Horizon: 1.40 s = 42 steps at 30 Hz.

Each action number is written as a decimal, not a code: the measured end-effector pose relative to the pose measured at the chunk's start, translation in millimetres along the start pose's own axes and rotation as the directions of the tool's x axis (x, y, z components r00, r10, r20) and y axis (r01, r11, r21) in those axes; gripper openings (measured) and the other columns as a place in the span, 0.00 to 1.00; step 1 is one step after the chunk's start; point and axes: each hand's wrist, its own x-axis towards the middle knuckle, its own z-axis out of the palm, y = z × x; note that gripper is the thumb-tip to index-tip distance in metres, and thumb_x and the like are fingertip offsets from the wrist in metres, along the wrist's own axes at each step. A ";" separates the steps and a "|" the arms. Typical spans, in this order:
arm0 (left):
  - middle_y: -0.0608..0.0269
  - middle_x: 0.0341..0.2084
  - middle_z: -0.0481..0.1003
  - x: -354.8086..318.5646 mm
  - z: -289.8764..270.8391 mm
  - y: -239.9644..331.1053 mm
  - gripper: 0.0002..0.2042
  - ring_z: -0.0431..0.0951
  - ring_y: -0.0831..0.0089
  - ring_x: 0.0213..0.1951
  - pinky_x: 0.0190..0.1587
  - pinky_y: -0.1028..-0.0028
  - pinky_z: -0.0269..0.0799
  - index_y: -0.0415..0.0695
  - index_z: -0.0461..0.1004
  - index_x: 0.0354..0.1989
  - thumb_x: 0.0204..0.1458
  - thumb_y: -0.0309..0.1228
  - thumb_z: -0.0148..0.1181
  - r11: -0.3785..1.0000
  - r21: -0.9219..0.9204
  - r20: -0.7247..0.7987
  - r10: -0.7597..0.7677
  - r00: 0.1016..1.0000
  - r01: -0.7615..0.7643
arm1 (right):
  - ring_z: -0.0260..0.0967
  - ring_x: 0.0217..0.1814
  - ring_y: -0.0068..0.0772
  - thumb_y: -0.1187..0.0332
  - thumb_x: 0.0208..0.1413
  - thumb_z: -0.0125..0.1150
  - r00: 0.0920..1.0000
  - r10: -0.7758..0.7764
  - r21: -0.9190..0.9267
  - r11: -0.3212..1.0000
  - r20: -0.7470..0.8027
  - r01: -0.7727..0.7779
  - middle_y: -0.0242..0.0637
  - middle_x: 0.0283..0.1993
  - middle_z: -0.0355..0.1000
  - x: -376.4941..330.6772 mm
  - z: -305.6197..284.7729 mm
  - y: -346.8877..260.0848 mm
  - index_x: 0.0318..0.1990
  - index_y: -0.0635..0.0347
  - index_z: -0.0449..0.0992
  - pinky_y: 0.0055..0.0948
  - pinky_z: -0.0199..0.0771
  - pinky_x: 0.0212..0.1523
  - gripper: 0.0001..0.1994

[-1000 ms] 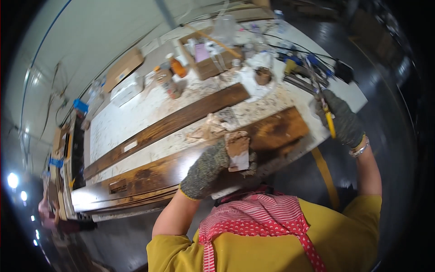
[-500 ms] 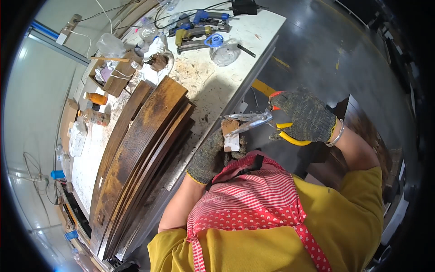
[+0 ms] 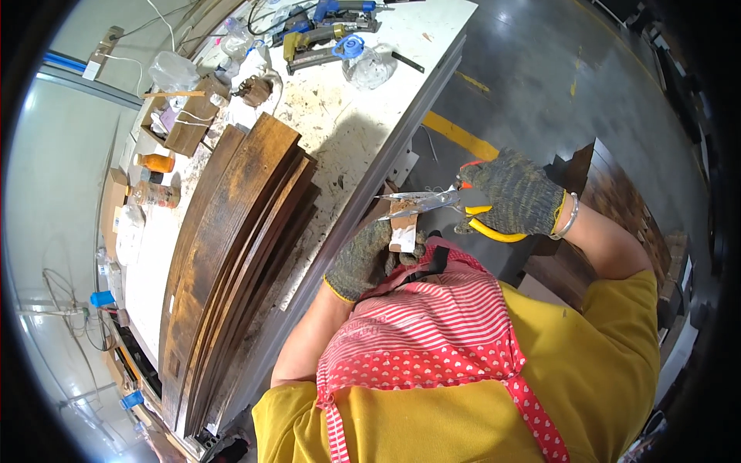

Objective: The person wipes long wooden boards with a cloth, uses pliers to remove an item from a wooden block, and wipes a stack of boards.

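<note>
My right hand [image 3: 513, 193], in a dark knitted glove, is closed on scissors [image 3: 432, 202] with red and yellow handles. Their silvery blades point left and cross the upper part of a small brown-and-white strip [image 3: 403, 231], which looks like card or sandpaper. My left hand [image 3: 363, 261], gloved alike, grips that strip from below, close in front of the red-and-white apron [image 3: 424, 324]. Both hands are just off the right edge of the white workbench [image 3: 324, 100]. The left fingertips are partly hidden behind the strip.
Curved dark wooden boards [image 3: 224, 255] lie stacked on the bench to my left. Beyond them are nail guns [image 3: 316, 38], a clear container with a blue top [image 3: 369, 65], a cardboard box [image 3: 189, 127] and bottles [image 3: 157, 163]. Wooden panels [image 3: 617, 204] stand at right.
The scissor blades have come closer together across the strip. Both hands stay near each other, and the view has shifted slightly, with the bench items higher and further left.
</note>
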 end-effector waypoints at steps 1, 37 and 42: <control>0.58 0.42 0.77 3.6 -9.6 -5.7 0.20 0.78 0.71 0.40 0.42 0.74 0.75 0.39 0.69 0.55 0.59 0.38 0.57 0.999 -0.008 0.011 -0.034 0.999 0.034 | 0.72 0.43 0.47 0.52 0.45 0.68 1.000 -0.003 0.005 1.000 0.011 0.003 0.44 0.46 0.75 2.4 0.1 -3.1 0.46 0.58 0.76 0.42 0.68 0.47 0.24; 0.58 0.45 0.75 -10.4 -69.4 -33.2 0.25 0.75 0.70 0.45 0.48 0.72 0.72 0.40 0.67 0.56 0.53 0.40 0.64 0.996 0.029 0.111 0.083 0.990 -0.087 | 0.73 0.45 0.47 0.50 0.50 0.65 0.999 0.030 0.003 1.000 0.036 -0.030 0.41 0.48 0.74 5.3 41.7 14.9 0.42 0.50 0.79 0.43 0.68 0.42 0.18; 0.59 0.46 0.74 -13.7 -70.6 -33.6 0.19 0.75 0.69 0.47 0.49 0.70 0.73 0.41 0.67 0.57 0.58 0.31 0.59 0.992 0.043 0.147 0.114 0.983 -0.122 | 0.73 0.43 0.45 0.53 0.47 0.66 0.975 -0.186 -0.134 0.976 -0.119 0.170 0.42 0.47 0.75 -1.1 45.1 11.5 0.41 0.53 0.79 0.43 0.67 0.42 0.18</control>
